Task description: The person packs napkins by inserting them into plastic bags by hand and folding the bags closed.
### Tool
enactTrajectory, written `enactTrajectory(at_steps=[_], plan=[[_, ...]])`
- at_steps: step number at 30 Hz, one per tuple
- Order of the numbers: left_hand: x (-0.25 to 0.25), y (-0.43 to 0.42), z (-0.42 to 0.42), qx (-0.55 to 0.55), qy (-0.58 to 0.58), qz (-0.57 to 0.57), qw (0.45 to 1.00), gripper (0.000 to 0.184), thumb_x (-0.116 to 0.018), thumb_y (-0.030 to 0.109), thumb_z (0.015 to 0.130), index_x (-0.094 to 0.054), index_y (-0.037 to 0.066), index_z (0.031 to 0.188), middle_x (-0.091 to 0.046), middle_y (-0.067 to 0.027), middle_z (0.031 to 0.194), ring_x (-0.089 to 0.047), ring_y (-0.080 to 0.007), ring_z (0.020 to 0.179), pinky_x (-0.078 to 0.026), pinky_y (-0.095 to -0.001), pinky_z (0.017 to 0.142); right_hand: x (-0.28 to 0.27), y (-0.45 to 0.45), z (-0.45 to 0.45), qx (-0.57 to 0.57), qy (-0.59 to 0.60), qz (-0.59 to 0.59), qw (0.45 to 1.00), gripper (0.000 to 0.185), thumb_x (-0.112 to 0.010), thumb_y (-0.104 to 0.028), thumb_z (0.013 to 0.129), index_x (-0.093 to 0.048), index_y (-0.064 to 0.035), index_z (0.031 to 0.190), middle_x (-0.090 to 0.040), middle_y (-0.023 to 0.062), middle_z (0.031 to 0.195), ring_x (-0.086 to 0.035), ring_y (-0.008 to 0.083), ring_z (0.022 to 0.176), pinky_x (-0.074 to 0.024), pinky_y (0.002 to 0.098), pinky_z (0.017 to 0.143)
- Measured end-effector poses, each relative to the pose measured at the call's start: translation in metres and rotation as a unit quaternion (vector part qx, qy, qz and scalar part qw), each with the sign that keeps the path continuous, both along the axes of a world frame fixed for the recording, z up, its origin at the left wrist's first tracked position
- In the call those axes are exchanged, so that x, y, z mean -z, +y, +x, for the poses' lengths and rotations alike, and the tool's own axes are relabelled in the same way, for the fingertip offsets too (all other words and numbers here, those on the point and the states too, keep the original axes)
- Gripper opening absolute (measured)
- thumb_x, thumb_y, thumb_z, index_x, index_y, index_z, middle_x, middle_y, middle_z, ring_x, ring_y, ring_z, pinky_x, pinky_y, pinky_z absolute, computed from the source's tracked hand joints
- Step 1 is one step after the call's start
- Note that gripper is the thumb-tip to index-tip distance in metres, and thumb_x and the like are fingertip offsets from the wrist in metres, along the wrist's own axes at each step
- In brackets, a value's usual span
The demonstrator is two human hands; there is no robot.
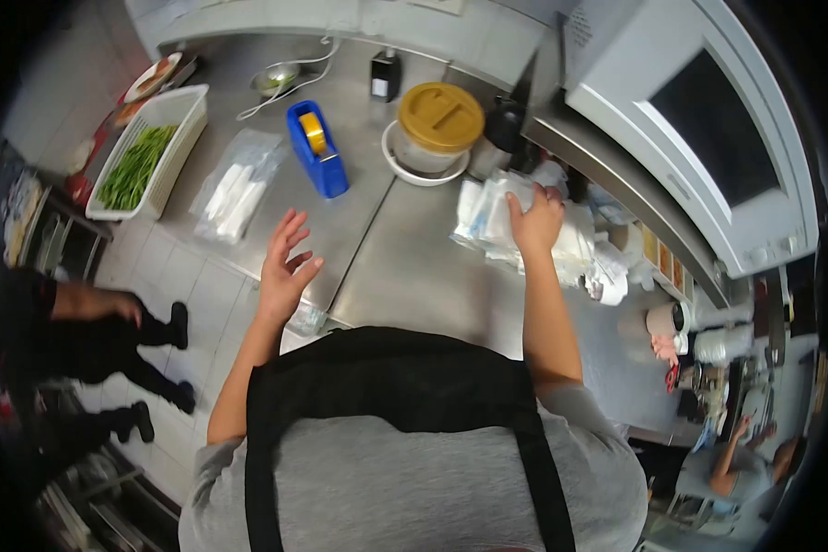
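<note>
My left hand (288, 267) is raised over the front edge of the steel counter, fingers spread, with nothing in it. Closest to it are a blue tape dispenser (324, 170) with a yellow roll and a clear bag of white wrapped items (235, 195). My right hand (536, 219) rests on a loose pile of white and clear plastic bags (497, 216). Its thumb stands apart from the fingers, whose tips bend down over the pile. Behind the pile sits a tub with a mustard-yellow lid (441, 118) in a white bowl (397, 166).
A white basket (193, 115) of green vegetables stands at the left, near a small metal bowl (276, 78) and a black bottle (385, 75). A microwave (653, 83) overhangs the right side. Co-workers' legs (147, 373) show at left; another person (727, 469) is at lower right.
</note>
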State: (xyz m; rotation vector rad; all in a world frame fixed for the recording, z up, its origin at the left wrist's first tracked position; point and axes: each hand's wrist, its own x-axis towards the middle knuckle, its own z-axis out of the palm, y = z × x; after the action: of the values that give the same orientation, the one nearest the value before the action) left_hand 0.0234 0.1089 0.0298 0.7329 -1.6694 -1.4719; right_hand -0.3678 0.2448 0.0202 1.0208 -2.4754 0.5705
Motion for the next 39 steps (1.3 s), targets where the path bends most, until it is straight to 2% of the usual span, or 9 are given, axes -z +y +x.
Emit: enactTrajectory(at_steps=[2,6,11,16,23,29,32,35,39], plan=[[0.008,-0.005,0.015,-0.025,-0.008,-0.001,1.0,0.064,-0.069,0.007,0.078,-0.046,0.016,0.137,-0.027,-0.0072,0.15,-0.045,-0.0237,0.123,-0.045,-0.0362,0.094,0.008,-0.009,0.011,-0.069,0.01,-0.003,0.998,0.066,-0.061,-0.047,0.084,-0.044,-0.0104,0.137,-0.032,0.0176,0.144,-0.031,0.0334,0.133,-0.0298,0.0527,0.104],[0.025,-0.02,0.021,-0.065,-0.04,-0.015,0.997,0.061,-0.07,0.014,0.08,-0.047,0.019,0.136,-0.027,-0.0093,0.149,-0.044,-0.0258,0.123,-0.046,-0.0376,0.093,0.051,-0.027,0.004,-0.05,0.007,0.148,0.988,0.071,-0.051,-0.057,0.087,-0.038,-0.0158,0.143,-0.025,0.0137,0.151,-0.023,0.0343,0.139,-0.0189,0.0599,0.108],[0.048,-0.085,0.048,-0.24,-0.173,-0.098,0.95,0.054,-0.072,0.017,0.077,-0.054,0.015,0.128,-0.05,-0.0152,0.126,-0.054,-0.0278,0.11,-0.047,-0.0361,0.089,0.049,-0.029,0.003,-0.034,0.007,0.146,0.989,0.071,-0.047,-0.059,0.088,-0.033,-0.0179,0.145,-0.021,0.0136,0.153,-0.019,0.0366,0.14,-0.017,0.0607,0.109],[0.075,-0.208,0.11,-0.454,-0.331,-0.161,0.812,0.039,-0.066,0.02,0.081,-0.06,0.01,0.119,-0.059,-0.0165,0.113,-0.056,-0.0343,0.105,-0.045,-0.0398,0.092,0.01,-0.007,0.043,-0.174,0.108,-0.073,0.976,0.051,-0.059,-0.035,0.088,-0.05,-0.0125,0.132,-0.034,0.0155,0.145,-0.027,0.0413,0.135,-0.0208,0.0556,0.107],[0.103,-0.282,0.139,-0.384,-0.505,-0.1,0.766,0.028,-0.06,0.022,0.083,-0.064,0.008,0.107,-0.054,-0.0143,0.115,-0.05,-0.0359,0.112,-0.043,-0.0428,0.095,0.004,0.021,0.114,-0.26,-0.03,-0.073,0.962,0.035,-0.058,-0.018,0.088,-0.058,-0.006,0.121,-0.049,0.016,0.128,-0.038,0.0386,0.125,-0.0272,0.0485,0.105],[0.108,-0.297,0.13,-0.355,-0.497,-0.149,0.777,0.022,-0.063,0.018,0.081,-0.063,0.011,0.102,-0.059,-0.0145,0.106,-0.055,-0.0352,0.103,-0.047,-0.0439,0.087,0.016,0.009,0.143,-0.304,-0.102,-0.066,0.945,0.032,-0.058,-0.017,0.088,-0.059,-0.0052,0.119,-0.055,0.0142,0.12,-0.045,0.0356,0.118,-0.0313,0.0456,0.103],[0.107,-0.301,0.132,-0.362,-0.387,-0.097,0.842,0.022,-0.065,0.013,0.08,-0.059,0.008,0.1,-0.064,-0.0123,0.087,-0.063,-0.0295,0.084,-0.051,-0.0402,0.076,0.013,-0.009,0.154,-0.333,-0.112,-0.065,0.934,0.032,-0.06,-0.016,0.087,-0.059,-0.0049,0.117,-0.056,0.0136,0.117,-0.046,0.0354,0.117,-0.0329,0.0449,0.102],[0.091,-0.276,0.12,-0.347,-0.189,-0.146,0.907,0.02,-0.063,0.006,0.08,-0.055,0.007,0.098,-0.065,-0.0092,0.074,-0.064,-0.0217,0.069,-0.051,-0.0348,0.066,0.001,-0.032,0.169,-0.381,-0.111,-0.057,0.916,0.033,-0.064,-0.015,0.085,-0.06,-0.0059,0.117,-0.057,0.0132,0.116,-0.048,0.0341,0.114,-0.0361,0.0433,0.1],[0.047,-0.188,0.065,-0.261,-0.065,-0.159,0.95,0.023,-0.064,0.002,0.08,-0.057,0.009,0.1,-0.064,-0.0053,0.075,-0.061,-0.013,0.068,-0.051,-0.0308,0.063,0.002,-0.067,0.199,-0.454,-0.185,-0.055,0.87,0.043,-0.071,-0.011,0.078,-0.059,-0.0062,0.119,-0.056,0.0137,0.119,-0.051,0.0324,0.113,-0.0399,0.0398,0.098]])
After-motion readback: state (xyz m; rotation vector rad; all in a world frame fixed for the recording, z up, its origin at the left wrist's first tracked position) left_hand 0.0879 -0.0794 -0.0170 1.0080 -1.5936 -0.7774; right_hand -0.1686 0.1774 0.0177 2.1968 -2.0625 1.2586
